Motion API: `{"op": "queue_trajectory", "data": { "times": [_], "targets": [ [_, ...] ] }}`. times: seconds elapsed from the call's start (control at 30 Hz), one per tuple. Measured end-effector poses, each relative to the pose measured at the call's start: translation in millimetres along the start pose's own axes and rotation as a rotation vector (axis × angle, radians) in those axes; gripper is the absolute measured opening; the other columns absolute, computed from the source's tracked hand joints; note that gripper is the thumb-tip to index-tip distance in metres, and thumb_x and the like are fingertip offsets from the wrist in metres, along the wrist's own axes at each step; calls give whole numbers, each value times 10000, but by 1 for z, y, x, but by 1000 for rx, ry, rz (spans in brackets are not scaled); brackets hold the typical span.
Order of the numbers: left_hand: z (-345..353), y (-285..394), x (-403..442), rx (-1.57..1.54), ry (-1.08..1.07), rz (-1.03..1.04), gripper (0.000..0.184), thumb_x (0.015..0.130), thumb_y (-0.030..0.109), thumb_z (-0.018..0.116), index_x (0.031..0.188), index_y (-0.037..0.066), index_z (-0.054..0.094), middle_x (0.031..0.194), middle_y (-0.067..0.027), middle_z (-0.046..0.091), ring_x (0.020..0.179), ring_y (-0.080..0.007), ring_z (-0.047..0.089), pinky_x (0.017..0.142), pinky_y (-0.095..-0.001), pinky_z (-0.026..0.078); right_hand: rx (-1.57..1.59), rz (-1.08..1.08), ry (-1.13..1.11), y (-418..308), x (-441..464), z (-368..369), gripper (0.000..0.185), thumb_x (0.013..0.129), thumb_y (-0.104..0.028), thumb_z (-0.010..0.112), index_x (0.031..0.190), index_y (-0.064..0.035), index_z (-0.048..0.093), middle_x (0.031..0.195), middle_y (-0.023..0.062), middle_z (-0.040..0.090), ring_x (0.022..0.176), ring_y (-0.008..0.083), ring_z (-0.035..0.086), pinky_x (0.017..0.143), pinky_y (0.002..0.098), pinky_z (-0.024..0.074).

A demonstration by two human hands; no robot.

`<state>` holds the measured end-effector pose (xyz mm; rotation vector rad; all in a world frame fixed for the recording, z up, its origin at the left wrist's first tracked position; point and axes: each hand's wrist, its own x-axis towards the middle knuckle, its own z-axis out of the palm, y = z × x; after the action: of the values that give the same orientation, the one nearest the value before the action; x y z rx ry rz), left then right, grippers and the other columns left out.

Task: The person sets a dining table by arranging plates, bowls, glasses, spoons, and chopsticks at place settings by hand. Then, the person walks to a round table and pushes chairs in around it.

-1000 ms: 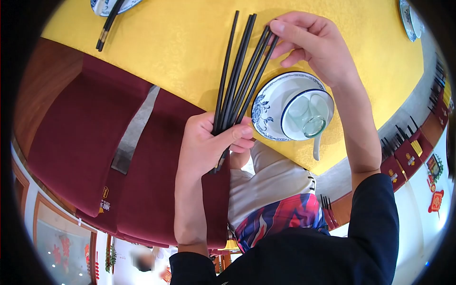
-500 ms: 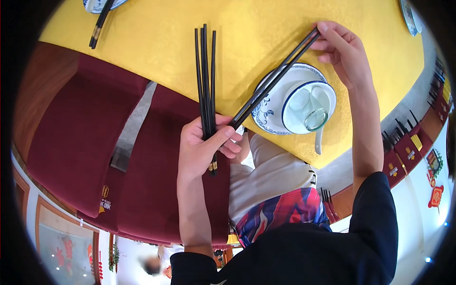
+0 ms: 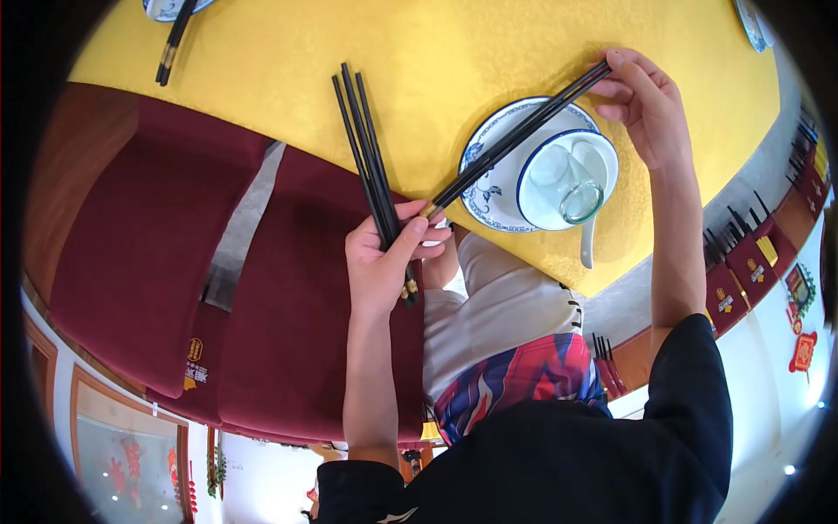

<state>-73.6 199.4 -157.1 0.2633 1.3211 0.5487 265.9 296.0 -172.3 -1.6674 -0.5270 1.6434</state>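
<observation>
My left hand (image 3: 384, 262) is closed around several black chopsticks (image 3: 370, 162), which fan a little and point up and left. Their gold-banded ends stick out below the palm. A second pair of black chopsticks (image 3: 524, 127) slants between my hands, its two sticks lying close together. The gold-banded end of this pair rests by my left thumb and fingertips. At the other end, my right hand (image 3: 644, 109) pinches the tips. Beneath the pair sits a blue-and-white plate (image 3: 482, 203) with a bowl (image 3: 529, 196), a clear glass (image 3: 581, 203) and a white spoon (image 3: 587, 246).
A yellow tablecloth (image 3: 349, 35) covers the table. Maroon chairs (image 3: 297, 288) stand along its left edge. Another pair of chopsticks (image 3: 175, 39) lies at the upper left by a dish (image 3: 188, 9). More dishes (image 3: 752, 24) are at the upper right.
The slanted pair has shifted right and its sticks have come together, uncovering the gold-banded end by my left thumb. My left hand moved slightly right, and its bundle tilts more to the left.
</observation>
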Motion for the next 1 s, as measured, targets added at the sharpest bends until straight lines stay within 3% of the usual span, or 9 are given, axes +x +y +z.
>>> {"op": "queue_trajectory", "data": {
  "times": [0.23, 0.4, 0.5, 0.6, 0.73, 0.8, 0.9, 0.93, 1.0],
  "targets": [
    [1, -7, 2, -5, -15, 19, 269, 946, 72, 647, 1156, -93, 620, 993, -185, 714, 843, -237, 732, 726, -326, 629, 20, -74, -30, 2, 3, -3, 214, 982, -145, 598, 1136, -1, 561, 1066, 171, 697, 891, 177, 732, 647, 232, 617],
    [0, -6, 3, 8, -22, 16, 271, 944, 74, 652, 1154, -95, 625, 980, -180, 714, 838, -232, 732, 731, -322, 628, 10, -106, -17, 4, 6, -1, 196, 1007, -172, 576, 1141, -29, 569, 1097, 186, 691, 836, 144, 726, 644, 213, 611],
    [0, -8, 3, -13, -17, 33, 274, 941, 65, 650, 1162, -96, 625, 967, -175, 713, 809, -218, 728, 694, -302, 624, 5, -74, 8, 10, 9, -12, 201, 1007, -172, 575, 1146, -26, 571, 1097, 183, 692, 831, 134, 721, 662, 211, 610],
    [-4, -10, 5, 25, -49, 60, 307, 966, 92, 615, 1216, -85, 603, 992, -189, 709, 737, -156, 700, 569, -244, 580, -6, -84, -8, 11, 10, -14, 210, 1005, -167, 578, 1156, -21, 570, 1098, 174, 692, 828, 120, 716, 685, 209, 609],
    [-16, -9, 3, 37, -48, 131, 308, 975, 92, 600, 1217, -99, 598, 961, -180, 706, 607, -107, 630, 452, -196, 454, -39, -97, 1, 8, 9, -9, 312, 1009, -223, 578, 1231, -7, 537, 1120, 176, 683, 868, 133, 711, 706, 219, 602],
    [-17, -7, -2, 33, 26, 147, 288, 995, 105, 577, 1200, -94, 607, 989, -181, 699, 541, -75, 562, 402, -188, 376, -74, -74, 109, 0, 3, 0, 453, 1019, -289, 547, 1347, 10, 456, 1163, 198, 661, 936, 182, 701, 748, 264, 588],
    [-25, -9, -15, 52, 135, 222, 309, 1029, 170, 529, 1189, -82, 611, 1024, -183, 694, 547, -68, 548, 394, -182, 363, -19, -167, 190, -7, -16, -2, 548, 1020, -323, 512, 1422, 21, 370, 1228, 233, 624, 1011, 248, 679, 800, 313, 561],
    [-28, -7, -23, 86, 137, 219, 335, 1049, 208, 490, 1184, -73, 610, 1025, -181, 696, 575, -64, 558, 397, -180, 364, 33, -236, 226, -7, -24, -10, 516, 999, -300, 538, 1367, 35, 398, 1208, 247, 615, 999, 292, 679, 780, 348, 554],
    [-30, -7, -45, 65, 81, 217, 332, 1048, 207, 491, 1183, -72, 610, 1021, -181, 698, 581, -65, 559, 400, -180, 369, 34, -323, 319, -14, -51, -19, 513, 1001, -284, 527, 1377, 35, 386, 1203, 237, 608, 984, 284, 678, 772, 346, 550]
  ]
}}
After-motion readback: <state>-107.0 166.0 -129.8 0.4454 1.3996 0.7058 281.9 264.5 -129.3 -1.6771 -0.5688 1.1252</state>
